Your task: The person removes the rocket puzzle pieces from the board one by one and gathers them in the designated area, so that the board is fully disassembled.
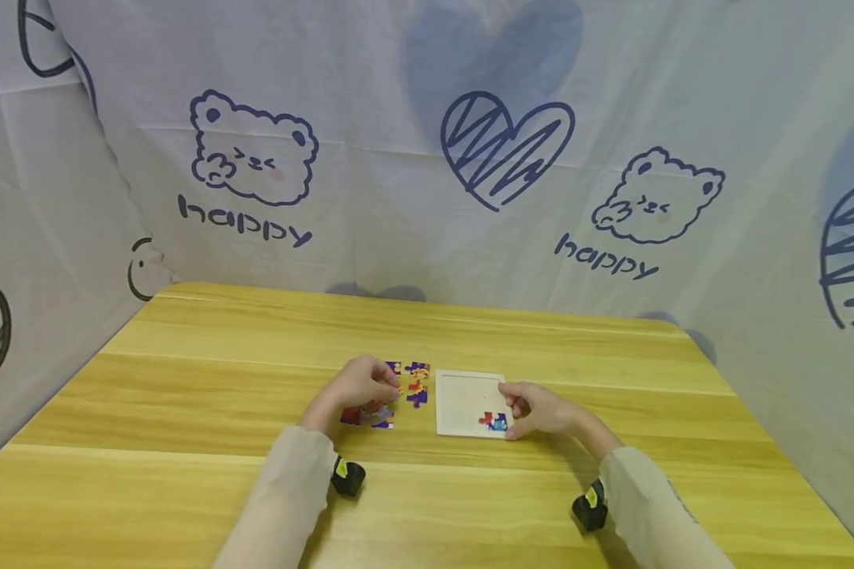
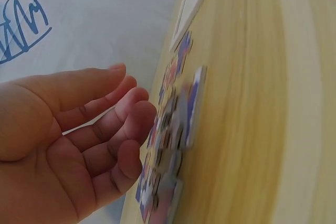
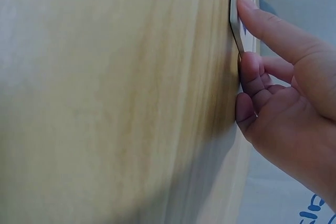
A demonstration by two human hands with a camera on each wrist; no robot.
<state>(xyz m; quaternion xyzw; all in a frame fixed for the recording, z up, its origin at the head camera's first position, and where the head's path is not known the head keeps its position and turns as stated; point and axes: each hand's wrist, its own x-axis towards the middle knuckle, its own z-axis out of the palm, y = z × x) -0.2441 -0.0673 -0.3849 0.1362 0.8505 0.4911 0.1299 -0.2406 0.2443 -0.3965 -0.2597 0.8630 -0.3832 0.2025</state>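
Note:
Loose jigsaw pieces (image 1: 417,386) in purple, red and yellow lie in a group on the table. Above them my left hand (image 1: 364,385) hovers with loosely curled fingers, covering part of the group in the head view. No piece shows between thumb and fingers of the left hand (image 2: 86,140) in the left wrist view. To the right lies a square white puzzle tray (image 1: 462,399), with joined red and blue pieces (image 1: 494,421) in its near right corner. My right hand (image 1: 541,408) grips the tray's right edge, thumb at the near corner and fingers along the side.
The wood-grain table (image 1: 427,490) extends on all sides of the tray and pieces. A white cloth (image 1: 377,95) printed with bears and hearts hangs behind it and at both sides. Black wrist devices (image 1: 347,477) sit by the sleeves.

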